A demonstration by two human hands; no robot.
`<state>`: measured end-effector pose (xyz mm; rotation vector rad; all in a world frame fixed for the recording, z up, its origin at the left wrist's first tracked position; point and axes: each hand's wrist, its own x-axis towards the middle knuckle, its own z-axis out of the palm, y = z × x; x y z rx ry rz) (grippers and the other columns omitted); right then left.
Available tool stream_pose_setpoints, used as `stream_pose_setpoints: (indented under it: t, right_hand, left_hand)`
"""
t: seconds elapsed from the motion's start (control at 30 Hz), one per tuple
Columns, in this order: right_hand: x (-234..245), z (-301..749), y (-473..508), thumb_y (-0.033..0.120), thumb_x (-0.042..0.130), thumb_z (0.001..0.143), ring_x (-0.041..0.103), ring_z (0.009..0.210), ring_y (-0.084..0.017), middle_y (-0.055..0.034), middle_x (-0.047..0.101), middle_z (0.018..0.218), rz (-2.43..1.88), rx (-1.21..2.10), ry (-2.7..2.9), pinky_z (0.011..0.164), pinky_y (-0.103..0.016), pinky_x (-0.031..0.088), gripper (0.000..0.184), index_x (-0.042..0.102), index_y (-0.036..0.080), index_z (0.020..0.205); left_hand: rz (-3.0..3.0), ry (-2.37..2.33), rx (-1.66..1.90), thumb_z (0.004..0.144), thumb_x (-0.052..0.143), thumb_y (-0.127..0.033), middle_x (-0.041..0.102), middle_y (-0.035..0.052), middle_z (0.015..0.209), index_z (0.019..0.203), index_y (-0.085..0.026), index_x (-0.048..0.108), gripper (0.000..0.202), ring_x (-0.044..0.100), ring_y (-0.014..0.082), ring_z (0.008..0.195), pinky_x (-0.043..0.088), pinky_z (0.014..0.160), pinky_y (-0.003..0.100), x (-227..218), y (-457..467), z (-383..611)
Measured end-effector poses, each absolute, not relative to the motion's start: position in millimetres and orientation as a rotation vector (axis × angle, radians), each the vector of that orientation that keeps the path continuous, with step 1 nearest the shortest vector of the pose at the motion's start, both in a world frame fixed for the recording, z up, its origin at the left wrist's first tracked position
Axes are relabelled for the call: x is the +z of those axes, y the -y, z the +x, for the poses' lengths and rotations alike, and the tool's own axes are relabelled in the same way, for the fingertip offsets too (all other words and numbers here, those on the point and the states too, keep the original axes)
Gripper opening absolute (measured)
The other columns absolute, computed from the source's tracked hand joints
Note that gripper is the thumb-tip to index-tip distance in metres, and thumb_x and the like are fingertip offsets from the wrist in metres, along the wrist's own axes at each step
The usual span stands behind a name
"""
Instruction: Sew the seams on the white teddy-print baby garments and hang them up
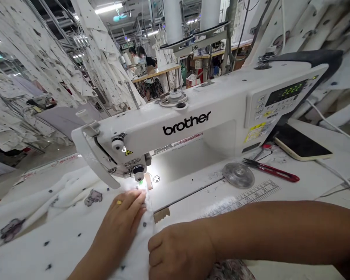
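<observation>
White fabric (67, 229) with dark spots and printed animal figures lies across the left of the sewing machine's (192, 116) bed. My left hand (119, 221), wearing a gold ring, lies flat on it. Its stretched fingertips press the cloth just in front of the lit needle area, beneath the presser-foot end of the head. Nearer to me, my right hand (182, 249) is closed at the fabric's right edge, fingers curled round it; the fingertips are hidden. The needle itself cannot be made out.
Right of the needle lie a clear round disc (238, 175), red-handled thread snips (271, 171) and a phone (303, 142) with a cable. A ruler tape (245, 198) runs along the table. Thread cones (172, 21) stand behind; spotted fabric (46, 77) hangs at left. A person (144, 56) sits far back.
</observation>
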<state>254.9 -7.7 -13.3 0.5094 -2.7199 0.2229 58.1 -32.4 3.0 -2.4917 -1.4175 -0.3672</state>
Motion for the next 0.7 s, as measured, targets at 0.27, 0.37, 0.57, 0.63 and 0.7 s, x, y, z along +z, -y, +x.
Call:
stream_pose_setpoints:
  t: [0.27, 0.37, 0.57, 0.63, 0.7]
  right_hand:
    - [-15, 256, 8, 0.019, 0.071, 0.077, 0.049, 0.061, -0.009, 0.0061, 0.058, 0.062, 0.443, 0.204, 2.673, 0.074, -0.025, 0.043, 0.033, 0.044, 0.020, 0.058]
    - [-14, 257, 4, 0.020, 0.067, 0.082, 0.049, 0.061, -0.011, 0.0059, 0.058, 0.062, 0.345, 0.176, 2.621, 0.072, -0.029, 0.041, 0.024, 0.052, 0.020, 0.063]
    - [-13, 258, -11, 0.018, 0.063, 0.083, 0.054, 0.068, -0.014, 0.0048, 0.061, 0.067, 0.321, 0.209, 2.642, 0.072, -0.031, 0.039, 0.013, 0.058, 0.020, 0.071]
    - [-11, 258, -16, 0.015, 0.060, 0.084, 0.054, 0.070, -0.013, 0.0038, 0.063, 0.071, 0.279, 0.176, 2.688, 0.075, -0.030, 0.039, 0.013, 0.058, 0.019, 0.072]
    - [-9, 259, -21, 0.014, 0.058, 0.085, 0.056, 0.072, -0.013, 0.0030, 0.065, 0.073, 0.227, 0.157, 2.720, 0.078, -0.029, 0.040, 0.013, 0.059, 0.019, 0.073]
  left_hand:
    - [-2.573, 1.539, -0.246, 0.096, 0.039, -0.019, 0.066, 0.0064, 0.126, 0.125, -0.020, 0.063, 0.037, 0.062, 0.0234, 0.115, 0.053, 0.095, 0.040, 4, 25, 56]
    - [-2.530, 1.588, -0.161, 0.096, 0.038, -0.016, 0.063, 0.0084, 0.132, 0.129, -0.019, 0.060, 0.040, 0.060, 0.0247, 0.120, 0.052, 0.100, 0.043, 3, 22, 54]
    - [-2.515, 1.489, -0.293, 0.090, 0.039, -0.006, 0.060, 0.0099, 0.135, 0.132, -0.018, 0.053, 0.046, 0.057, 0.0257, 0.124, 0.051, 0.101, 0.044, -11, 28, 46]
    - [-2.528, 1.505, -0.336, 0.091, 0.038, -0.006, 0.061, 0.0108, 0.133, 0.130, -0.018, 0.051, 0.043, 0.057, 0.0250, 0.123, 0.052, 0.100, 0.045, -10, 26, 45]
    - [-2.555, 1.568, -0.325, 0.093, 0.038, -0.008, 0.063, 0.0106, 0.128, 0.124, -0.018, 0.053, 0.036, 0.059, 0.0242, 0.120, 0.052, 0.099, 0.045, -5, 20, 45]
